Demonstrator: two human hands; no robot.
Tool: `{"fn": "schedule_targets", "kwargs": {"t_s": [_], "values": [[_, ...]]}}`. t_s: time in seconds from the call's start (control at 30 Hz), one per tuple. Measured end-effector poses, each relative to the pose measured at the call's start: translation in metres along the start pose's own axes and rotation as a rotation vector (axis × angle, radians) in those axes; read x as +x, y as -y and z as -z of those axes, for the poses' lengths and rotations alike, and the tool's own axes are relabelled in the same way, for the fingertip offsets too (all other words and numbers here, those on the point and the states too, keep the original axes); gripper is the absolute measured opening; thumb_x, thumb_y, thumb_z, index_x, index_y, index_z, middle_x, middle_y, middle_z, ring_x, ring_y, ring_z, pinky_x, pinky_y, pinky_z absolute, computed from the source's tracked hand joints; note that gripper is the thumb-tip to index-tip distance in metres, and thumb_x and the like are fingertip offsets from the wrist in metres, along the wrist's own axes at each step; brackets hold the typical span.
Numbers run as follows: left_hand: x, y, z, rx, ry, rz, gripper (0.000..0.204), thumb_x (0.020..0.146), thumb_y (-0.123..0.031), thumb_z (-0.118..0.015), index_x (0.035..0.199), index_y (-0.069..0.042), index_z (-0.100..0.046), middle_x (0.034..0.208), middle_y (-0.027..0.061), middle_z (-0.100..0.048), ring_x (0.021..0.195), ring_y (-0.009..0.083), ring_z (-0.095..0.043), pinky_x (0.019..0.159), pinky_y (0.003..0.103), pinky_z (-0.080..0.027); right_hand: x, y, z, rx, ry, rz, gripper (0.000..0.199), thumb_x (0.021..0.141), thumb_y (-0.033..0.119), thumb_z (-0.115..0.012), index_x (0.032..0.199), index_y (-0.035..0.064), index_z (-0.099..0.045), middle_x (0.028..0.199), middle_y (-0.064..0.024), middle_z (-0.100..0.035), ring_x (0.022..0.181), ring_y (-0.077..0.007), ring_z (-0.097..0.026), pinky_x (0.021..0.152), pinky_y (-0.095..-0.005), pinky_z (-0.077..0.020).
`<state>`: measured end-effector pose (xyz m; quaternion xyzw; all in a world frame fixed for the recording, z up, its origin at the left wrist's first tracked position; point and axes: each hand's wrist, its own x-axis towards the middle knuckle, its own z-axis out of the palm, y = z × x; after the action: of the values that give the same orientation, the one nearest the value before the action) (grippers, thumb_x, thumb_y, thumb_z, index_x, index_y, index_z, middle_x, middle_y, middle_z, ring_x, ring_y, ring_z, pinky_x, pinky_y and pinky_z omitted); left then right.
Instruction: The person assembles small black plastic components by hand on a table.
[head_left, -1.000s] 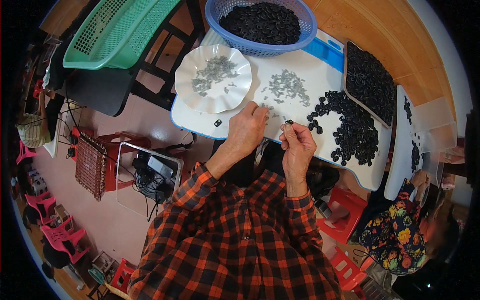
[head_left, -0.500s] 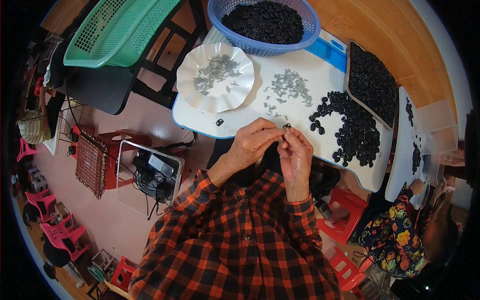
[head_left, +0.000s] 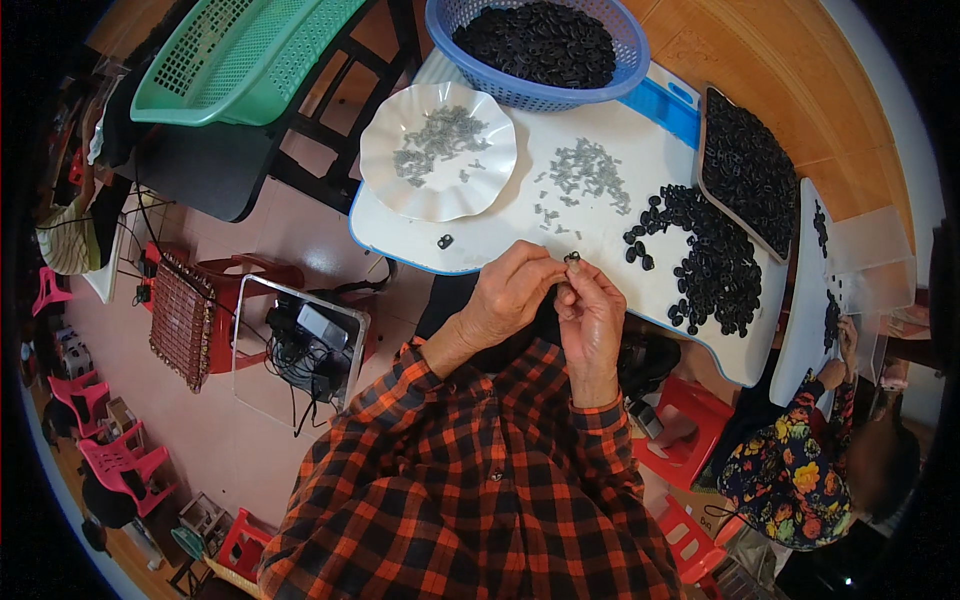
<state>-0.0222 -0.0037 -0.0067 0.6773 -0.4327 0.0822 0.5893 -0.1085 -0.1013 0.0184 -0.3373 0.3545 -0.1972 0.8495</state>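
Note:
Just over the near edge of the white table (head_left: pixel 500 215), my two hands meet at the fingertips. Between the thumb and fingers of my right hand (head_left: pixel 592 305) is a small black oval part (head_left: pixel 572 257). My left hand (head_left: pixel 508 293) is pinched closed against it; whatever lies between its fingertips is too small or hidden to make out. Beyond my hands lie a loose scatter of small clear plastic pieces (head_left: pixel 585 172) and, to the right, a pile of black oval parts (head_left: pixel 712 270). One black part (head_left: pixel 445 241) sits alone near the left edge.
A white wavy-rimmed plate (head_left: pixel 380 185) holds more clear pieces. Behind it stand a blue basket (head_left: pixel 560 98) and a tray (head_left: pixel 703 165) of black parts. A green basket (head_left: pixel 250 95) is at the far left. Another person in a floral sleeve (head_left: pixel 790 460) works at the right.
The view has shifted slightly, so the table things sit a little further right. My hands stay together in nearly the same pose. At the right, more of the other person's hands shows.

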Motion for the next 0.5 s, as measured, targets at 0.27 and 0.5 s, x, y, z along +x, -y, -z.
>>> {"fn": "schedule_targets", "kwargs": {"t_s": [0.27, 0.5], "values": [[-0.008, -0.001, 0.008, -0.877, 0.006, 0.817, 0.015, 0.091, -0.013, -0.058, 0.096, 0.001, -0.060, 0.079, 0.0054, -0.062, 0.062, 0.0091, -0.056, 0.053, 0.022, -0.047, -0.010, 0.002, -0.008, -0.170, 0.076, 0.083, 0.014, 0.088, 0.011, -0.061, 0.093, -0.0021, -0.062, 0.082, -0.0060, -0.065, 0.059, -0.0053, -0.050, 0.053, -0.0181, -0.0381], [-0.008, -0.005, 0.010, -1.124, -0.057, 0.919, 0.020, 0.093, -0.018, -0.057, 0.094, 0.001, -0.060, 0.077, 0.0046, -0.063, 0.060, 0.0067, -0.056, 0.050, 0.019, -0.046, -0.016, -0.001, -0.009, -0.295, 0.122, 0.175, 0.014, 0.089, 0.013, -0.060, 0.092, -0.0011, -0.061, 0.081, -0.0042, -0.064, 0.060, -0.0051, -0.049, 0.054, -0.0182, -0.0369]]}}
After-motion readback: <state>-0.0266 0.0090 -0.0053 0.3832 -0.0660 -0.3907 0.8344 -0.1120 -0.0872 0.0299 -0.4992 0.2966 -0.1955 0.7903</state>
